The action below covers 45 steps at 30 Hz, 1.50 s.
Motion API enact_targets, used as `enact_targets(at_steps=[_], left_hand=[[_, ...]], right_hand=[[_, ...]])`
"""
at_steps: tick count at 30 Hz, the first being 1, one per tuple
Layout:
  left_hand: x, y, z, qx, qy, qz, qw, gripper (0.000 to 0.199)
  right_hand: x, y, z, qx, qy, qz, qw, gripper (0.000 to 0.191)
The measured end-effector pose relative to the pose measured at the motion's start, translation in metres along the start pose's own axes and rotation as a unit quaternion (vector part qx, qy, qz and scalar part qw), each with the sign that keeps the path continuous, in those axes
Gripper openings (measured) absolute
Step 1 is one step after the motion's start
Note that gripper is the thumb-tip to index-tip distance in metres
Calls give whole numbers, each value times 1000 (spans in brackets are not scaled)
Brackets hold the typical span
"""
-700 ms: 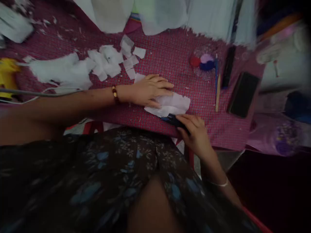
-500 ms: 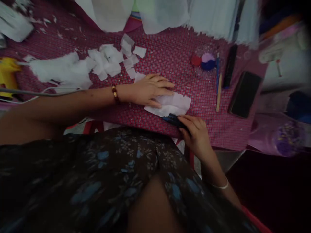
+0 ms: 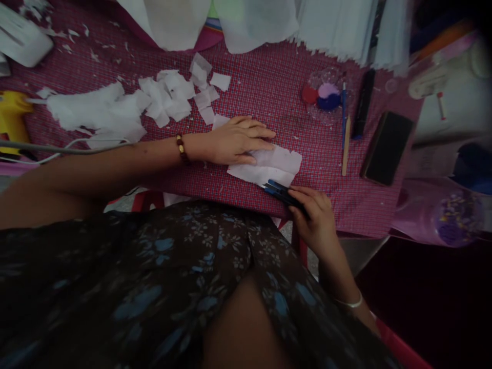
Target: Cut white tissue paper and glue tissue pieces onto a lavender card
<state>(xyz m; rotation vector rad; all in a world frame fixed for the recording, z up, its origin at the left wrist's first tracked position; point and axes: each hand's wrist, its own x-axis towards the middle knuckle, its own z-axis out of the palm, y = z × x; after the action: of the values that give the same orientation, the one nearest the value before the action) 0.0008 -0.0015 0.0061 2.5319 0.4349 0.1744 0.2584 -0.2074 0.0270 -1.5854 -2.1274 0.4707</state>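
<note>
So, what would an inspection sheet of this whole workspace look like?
Surface: red checked cloth, with small white scraps scattered at the upper left.
Job's things: white sheet on the cloth; dark snips, tips at the sheet's near edge, contact unclear.
Clutter: torn paper pieces, black phone, wooden stick, dark marker, yellow tool.
Hands: left hand lies flat, partly over the sheet; right hand grips the snips.
Cables: grey cable and thin white cord near the left forearm.
Surroundings: pinkish container at the right; red edge, perhaps a seat, lower right.
Co-workers: nothing seen.
</note>
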Motion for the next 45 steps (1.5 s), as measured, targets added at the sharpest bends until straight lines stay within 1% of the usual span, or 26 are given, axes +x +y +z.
enact_targets(at_steps=[4,11,15,18,21,25,31,33,35,37,39,41,43,45], left_hand=[[0,2,-1,14,-7,-7,1000,52],[0,2,4,22,1,-24,999,53],[0,1,6,26,13,-17,999,55],[0,1,6,27,12,-10,999,56],[-1,2,6,16,21,-9,1000,54],[-1,3,6,-9,40,-24,999,49],[0,2,8,-32,42,-31,998,51],[0,1,5,-46,40,-31,998,51],[-1,2,-3,-66,37,-23,997,48],[-5,6,-13,-94,46,-14,994,48],[-14,14,-24,-118,71,-16,990,47],[-27,24,-30,-109,90,-28,990,42],[-41,36,-30,-72,89,-56,992,39],[-52,47,-24,-51,85,-100,990,41]], right_hand=[[3,0,-1,7,-12,3,1000,33],[20,-4,2,1,-38,-24,999,32],[22,-3,2,11,-35,-29,999,35],[19,0,1,16,-27,-18,999,37],[17,0,2,19,-19,-12,1000,38],[22,-3,7,20,-15,-21,999,39],[29,-5,12,19,-13,-17,1000,39],[27,-5,9,27,-21,-16,999,40],[22,-3,4,39,-34,-14,999,41],[16,-1,-1,49,-39,-7,998,41],[11,2,-6,57,-42,0,997,41],[9,5,-9,63,-46,2,997,41],[8,8,-10,66,-46,1,997,42],[10,10,-10,65,-39,-2,997,42]])
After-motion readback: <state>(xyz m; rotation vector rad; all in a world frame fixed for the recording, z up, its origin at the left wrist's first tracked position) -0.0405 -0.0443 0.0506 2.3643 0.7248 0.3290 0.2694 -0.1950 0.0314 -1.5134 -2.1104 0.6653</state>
